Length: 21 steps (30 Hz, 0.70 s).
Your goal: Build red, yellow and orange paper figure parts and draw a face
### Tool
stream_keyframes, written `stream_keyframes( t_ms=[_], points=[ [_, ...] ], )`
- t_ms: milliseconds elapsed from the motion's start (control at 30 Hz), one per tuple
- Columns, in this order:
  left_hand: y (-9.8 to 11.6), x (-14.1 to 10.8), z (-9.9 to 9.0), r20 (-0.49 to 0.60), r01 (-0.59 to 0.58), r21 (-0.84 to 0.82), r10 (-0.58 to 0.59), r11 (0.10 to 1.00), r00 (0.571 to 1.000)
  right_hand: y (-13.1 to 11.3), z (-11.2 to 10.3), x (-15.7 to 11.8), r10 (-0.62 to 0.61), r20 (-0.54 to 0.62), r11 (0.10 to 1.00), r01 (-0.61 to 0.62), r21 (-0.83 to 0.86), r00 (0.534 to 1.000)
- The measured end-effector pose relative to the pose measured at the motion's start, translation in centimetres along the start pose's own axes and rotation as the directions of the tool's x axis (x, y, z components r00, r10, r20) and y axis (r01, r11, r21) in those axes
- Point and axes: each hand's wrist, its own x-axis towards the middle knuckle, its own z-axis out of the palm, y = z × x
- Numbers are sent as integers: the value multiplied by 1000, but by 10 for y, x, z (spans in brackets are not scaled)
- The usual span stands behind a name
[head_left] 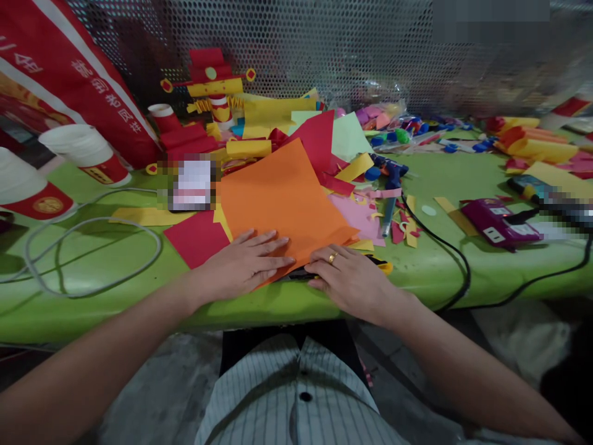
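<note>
— Where is the orange paper?

— Right in front of me, by the near edge of the green table, one corner pointing at the far edge. Its right-hand corner looks layered, so there may be more than one thickness.

— And your fingers?

— My left hand lies flat, fingers slightly parted, resting on the paper without gripping it. My right hand is half curled at the edge nearest me, fingertips touching. Whether the thumb pinches it I can't tell; something dark lies underneath.

— How would it handle?

— Light, I'd judge, and fairly stiff, like craft card. It should slide easily, crease if forced and tear at the rim. I'd steady it with a flat palm and take it by an edge, finger above, thumb below.

— Any writing about?

— White characters on the red banner by the table's far left corner: I make out 金 and, I think, 老凤祥. The paper cup at the left end has small gold marks on red, too small to read. The phone screen is blurred out.
</note>
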Motion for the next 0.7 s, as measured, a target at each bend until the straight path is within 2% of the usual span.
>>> stream_keyframes(
  t_ms=[300,700],
  points=[
    [0,1,0,7,9,-18,-9,1000,1000,-7,-1,0,-1,-24,1000,1,6,1000],
    [1,4,-1,34,38,-27,-37,999,999,-8,-1,-7,93,10,995,-92,-41,996]
  ],
)
